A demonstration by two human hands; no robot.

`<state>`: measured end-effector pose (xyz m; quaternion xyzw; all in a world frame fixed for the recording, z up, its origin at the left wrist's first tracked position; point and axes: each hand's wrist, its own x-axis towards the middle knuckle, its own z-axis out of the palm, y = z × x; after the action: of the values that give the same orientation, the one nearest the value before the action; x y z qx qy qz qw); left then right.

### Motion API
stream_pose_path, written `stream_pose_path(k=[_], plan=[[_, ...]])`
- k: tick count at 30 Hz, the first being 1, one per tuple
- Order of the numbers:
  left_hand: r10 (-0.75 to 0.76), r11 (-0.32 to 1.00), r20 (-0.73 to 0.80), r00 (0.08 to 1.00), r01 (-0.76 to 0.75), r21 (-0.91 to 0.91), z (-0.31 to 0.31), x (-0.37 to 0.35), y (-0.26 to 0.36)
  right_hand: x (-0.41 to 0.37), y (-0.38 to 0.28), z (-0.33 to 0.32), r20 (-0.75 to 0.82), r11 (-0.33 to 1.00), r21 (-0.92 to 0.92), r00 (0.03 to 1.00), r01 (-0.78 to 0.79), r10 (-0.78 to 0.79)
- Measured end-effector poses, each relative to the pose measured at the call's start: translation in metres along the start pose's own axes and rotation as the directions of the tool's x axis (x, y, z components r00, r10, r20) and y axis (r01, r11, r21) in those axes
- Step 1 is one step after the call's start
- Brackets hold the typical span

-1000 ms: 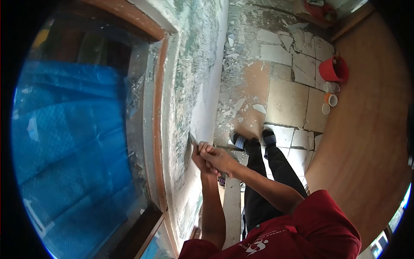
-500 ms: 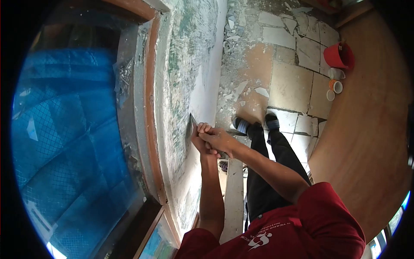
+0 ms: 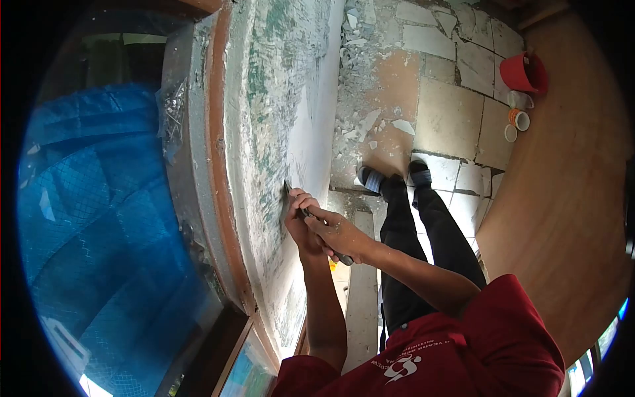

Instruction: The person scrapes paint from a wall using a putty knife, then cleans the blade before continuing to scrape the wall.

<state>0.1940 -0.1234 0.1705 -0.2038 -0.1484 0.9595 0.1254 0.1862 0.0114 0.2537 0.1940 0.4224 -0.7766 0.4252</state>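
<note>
Both my hands are closed round one scraper (image 3: 342, 257), whose dark handle end sticks out below them. Its metal tip touches or nearly touches the wall (image 3: 274, 142), which has patchy green, grey and white paint. My left hand (image 3: 303, 228) is against the wall side, fingers wrapped near the blade. Gripping from the right, my right hand (image 3: 335, 233) overlaps the left and hides much of the tool. Pale specks of dust lie on the right hand.
Paint flakes (image 3: 367, 124) litter the cracked tile floor (image 3: 444, 122) along the wall base. A red bucket (image 3: 519, 73) and small cups (image 3: 521, 120) stand by a brown wooden panel (image 3: 562, 198). Blue sheeting (image 3: 112, 231) shows through the window at left. Sandalled feet (image 3: 372, 178) are below.
The hands have shifted slightly left and the tool has turned, so that its handle end now shows below them and less of its blade is visible. The camera view has moved a little.
</note>
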Motion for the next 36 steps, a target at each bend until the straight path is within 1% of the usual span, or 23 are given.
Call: stream_pose_path(k=[1, 2, 4, 6, 7, 9, 10, 13, 14, 15, 17, 18, 19, 21, 23, 24, 27, 28, 29, 31, 34, 36], plan=[[-0.009, 1.000, 0.010, 1.000, 0.009, 0.001, -0.002, 0.001, 0.001, 0.001, 0.000, 0.000, 0.001, 1.000, -0.022, 1.000, 0.002, -0.002], [-0.019, 1.000, 0.022, 1.000, 0.019, 0.003, -0.004, 0.003, 0.002, 0.004, -0.001, 0.000, -0.002, 1.000, 0.004, 1.000, -0.006, 0.006], [0.016, 1.000, -0.045, 0.999, -0.017, -0.022, -0.007, 0.007, 0.003, 0.012, -0.003, -0.003, -0.008, 0.998, 0.059, 1.000, -0.019, 0.019], [0.069, 0.997, -0.100, 0.993, -0.072, -0.036, -0.011, 0.016, 0.002, 0.022, 0.000, -0.010, -0.015, 0.998, 0.023, 0.998, -0.055, 0.055], [0.105, 0.994, -0.093, 0.990, -0.108, -0.029, -0.014, 0.015, 0.000, 0.025, 0.002, -0.013, -0.020, 0.997, 0.006, 0.997, -0.074, 0.074], [0.171, 0.985, -0.073, 0.983, -0.172, -0.015, -0.014, 0.014, -0.005, 0.019, 0.002, -0.015, -0.006, 0.997, -0.077, 1.000, -0.005, 0.004], [0.141, 0.988, -0.080, 0.987, -0.146, -0.056, -0.007, 0.012, -0.010, 0.017, 0.002, -0.016, 0.004, 0.993, -0.117, 1.000, 0.028, -0.028], [0.167, 0.979, -0.087, 0.982, -0.176, -0.100, -0.015, 0.016, -0.002, 0.031, 0.011, -0.015, -0.007, 0.984, -0.159, 0.997, 0.075, -0.077], [0.115, 0.978, -0.066, 0.991, -0.125, -0.170, -0.019, 0.024, -0.001, 0.035, 0.006, -0.019, -0.020, 0.989, -0.142, 0.999, -0.038, 0.036], [0.171, 0.980, -0.109, 0.979, -0.180, -0.081, -0.020, 0.028, -0.004, 0.035, 0.006, -0.019, -0.027, 0.994, -0.095, 0.999, -0.049, 0.047], [0.143, 0.989, -0.090, 0.986, -0.146, -0.024, -0.029, 0.029, -0.001, 0.034, 0.005, -0.024, -0.053, 0.998, -0.007, 0.997, -0.063, 0.063], [0.125, 0.992, -0.033, 0.992, -0.125, -0.025, -0.031, 0.025, 0.002, 0.028, 0.003, -0.025, -0.022, 0.990, -0.130, 0.998, -0.063, 0.061], [0.102, 0.995, 0.022, 0.995, -0.101, -0.025, -0.026, 0.021, 0.002, 0.031, 0.017, -0.018, -0.041, 0.958, -0.205, 0.976, 0.201, -0.214], [0.086, 0.994, -0.011, 0.996, -0.087, -0.067, -0.027, 0.018, 0.004, 0.040, 0.031, -0.019, -0.001, 0.970, -0.166, 0.983, 0.181, -0.183], [0.062, 0.992, -0.030, 0.998, -0.065, -0.105, -0.031, 0.027, 0.013, 0.039, 0.015, -0.022, 0.020, 0.997, -0.078, 1.000, -0.016, 0.017], [0.097, 0.995, -0.045, 0.994, -0.098, -0.032, -0.032, 0.029, 0.010, 0.038, 0.006, -0.024, 0.036, 0.994, -0.040, 0.994, -0.106, 0.107], [0.152, 0.988, -0.002, 0.988, -0.152, 0.012, -0.036, 0.026, 0.007, 0.023, 0.007, -0.024, -0.009, 0.998, -0.033, 0.998, -0.056, 0.056], [0.094, 0.995, 0.114, 0.989, -0.091, -0.030, -0.032, 0.024, 0.007, 0.025, 0.019, -0.016, -0.038, 0.998, -0.018, 0.997, 0.062, -0.062], [0.211, 0.977, -0.006, 0.977, -0.211, 0.002, -0.031, 0.013, 0.005, 0.029, 0.030, -0.014, -0.048, 0.997, 0.023, 0.996, 0.070, -0.069], [0.133, 0.991, -0.099, 0.986, -0.135, -0.004, -0.022, 0.014, 0.008, 0.035, 0.027, -0.018, 0.006, 0.995, -0.078, 0.998, 0.056, -0.056], [0.175, 0.979, -0.106, 0.979, -0.161, 0.128, -0.029, 0.022, 0.006, 0.033, 0.015, -0.024, 0.031, 0.995, 0.044, 0.995, -0.092, 0.091], [0.060, 0.993, 0.033, 0.998, -0.063, 0.099, -0.043, 0.016, 0.023, 0.023, 0.020, -0.019, 0.030, 0.998, 0.043, 0.998, -0.052, 0.051]])
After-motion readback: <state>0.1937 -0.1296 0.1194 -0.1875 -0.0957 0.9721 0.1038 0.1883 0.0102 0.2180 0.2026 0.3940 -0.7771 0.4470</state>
